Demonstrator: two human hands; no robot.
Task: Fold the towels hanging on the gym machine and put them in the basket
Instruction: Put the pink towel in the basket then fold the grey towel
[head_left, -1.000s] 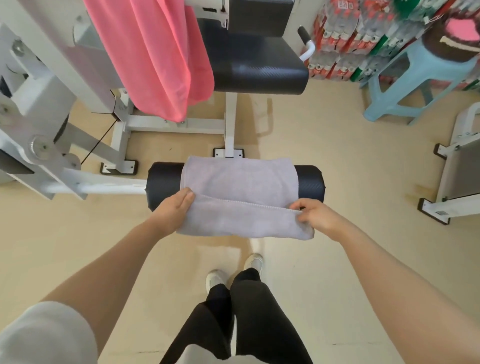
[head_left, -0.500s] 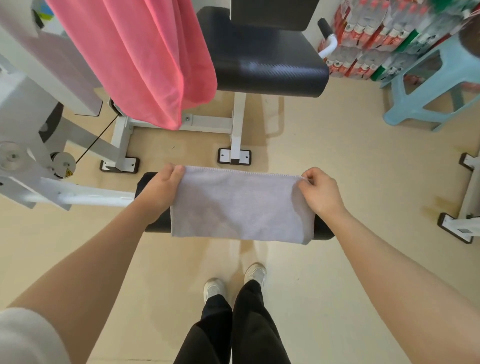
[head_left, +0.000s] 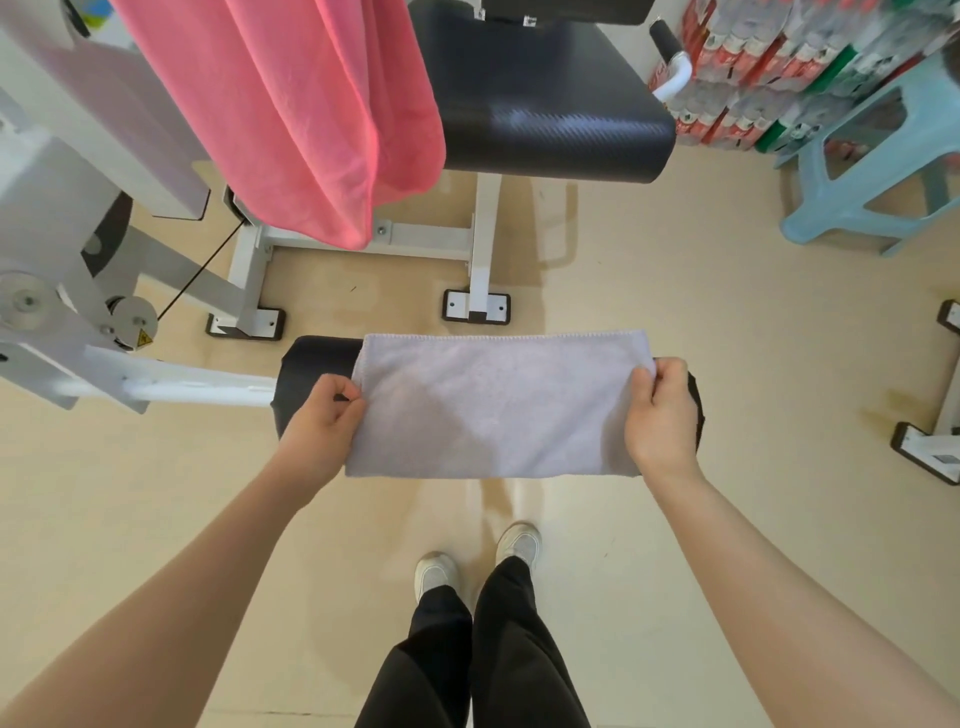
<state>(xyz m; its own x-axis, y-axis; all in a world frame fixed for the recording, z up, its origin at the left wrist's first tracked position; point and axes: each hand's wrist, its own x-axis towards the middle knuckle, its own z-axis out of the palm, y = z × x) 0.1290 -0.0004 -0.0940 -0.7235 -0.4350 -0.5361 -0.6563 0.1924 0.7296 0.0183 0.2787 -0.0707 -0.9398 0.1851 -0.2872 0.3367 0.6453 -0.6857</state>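
A pale lilac-grey towel (head_left: 493, 405), folded into a flat rectangle, lies over the black foam roller pad (head_left: 317, 364) of the gym machine. My left hand (head_left: 322, 421) pinches the towel's left edge. At the right edge my right hand (head_left: 662, 415) grips it the same way. A pink towel (head_left: 306, 114) hangs from the white machine frame at the upper left. No basket is in view.
The machine's black padded seat (head_left: 550, 114) stands behind the roller on white legs (head_left: 480, 244). A light blue plastic stool (head_left: 883, 150) and stacked packs of bottles (head_left: 769, 57) sit at the upper right. Another white frame foot (head_left: 930, 452) is at the right edge. My shoes (head_left: 478, 561) stand below.
Both hands lifted the near half of the grey towel up and over to the far edge, folding it, then slid down to grip the folded towel's side edges.
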